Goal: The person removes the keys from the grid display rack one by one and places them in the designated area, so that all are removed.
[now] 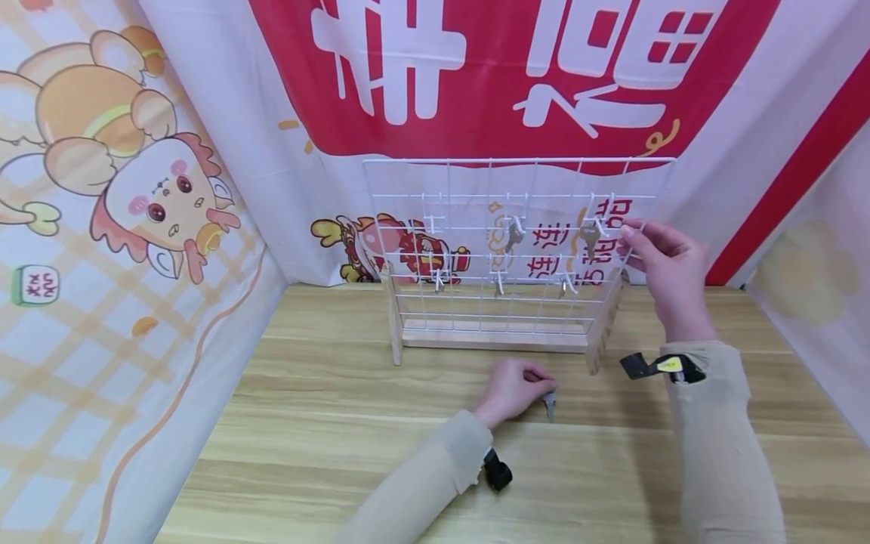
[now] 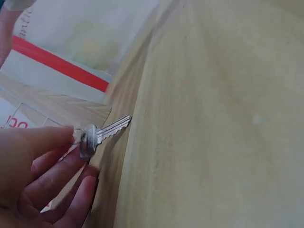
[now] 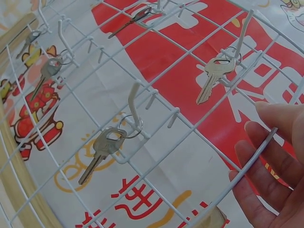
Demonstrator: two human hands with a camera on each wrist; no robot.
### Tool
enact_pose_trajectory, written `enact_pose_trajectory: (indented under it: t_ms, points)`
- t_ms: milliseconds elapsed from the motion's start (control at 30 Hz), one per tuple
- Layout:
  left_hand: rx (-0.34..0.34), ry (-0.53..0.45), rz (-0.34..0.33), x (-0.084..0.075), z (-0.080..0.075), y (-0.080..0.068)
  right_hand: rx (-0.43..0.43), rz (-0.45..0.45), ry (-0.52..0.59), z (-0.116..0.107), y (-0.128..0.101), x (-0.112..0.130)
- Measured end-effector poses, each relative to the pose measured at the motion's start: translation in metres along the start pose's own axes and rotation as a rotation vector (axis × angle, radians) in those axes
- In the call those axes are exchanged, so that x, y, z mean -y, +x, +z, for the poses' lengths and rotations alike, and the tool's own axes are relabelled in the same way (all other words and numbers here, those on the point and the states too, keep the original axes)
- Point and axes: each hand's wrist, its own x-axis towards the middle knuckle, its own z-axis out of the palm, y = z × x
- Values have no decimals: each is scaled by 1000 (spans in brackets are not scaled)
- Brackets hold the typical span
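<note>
My left hand (image 1: 516,389) is low over the table in front of the rack and pinches a silver key (image 2: 108,135) at its head, the toothed blade pointing away from the fingers. At the right side of the white wire grid rack (image 1: 469,330), my right hand (image 1: 669,261) holds the edge wire, thumb in front and fingers behind. Near that hand, a key (image 3: 218,73) hangs by its ring from a white hook (image 3: 244,33). Another key (image 3: 108,145) hangs from a neighbouring hook, and several smaller-looking ones hang farther along the grid.
Wooden feet (image 1: 393,321) hold the rack upright on the wood-grain table (image 1: 306,423). One upper-left hook (image 1: 433,224) carries no key. Behind stands a red and white printed cloth (image 1: 421,136); another patterned cloth (image 1: 61,317) hangs at the left.
</note>
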Motion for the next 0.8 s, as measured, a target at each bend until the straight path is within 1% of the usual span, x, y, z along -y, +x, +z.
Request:
enact_pose_trajectory:
  t_ms: [167,433,533,667,800]
  points:
    - [1,50,16,-3,4,6,2,-4,16,0,1,-1]
    - [-1,78,35,-5,4,8,-4,-22,-18,0,3,-1]
    - [-11,82,41,-5,4,7,-1,-23,-6,0,3,-1]
    - [-23,66,24,-5,5,7,8,-30,19,0,2,-1]
    - [-29,57,14,-4,5,7,8,-28,21,0,1,0]
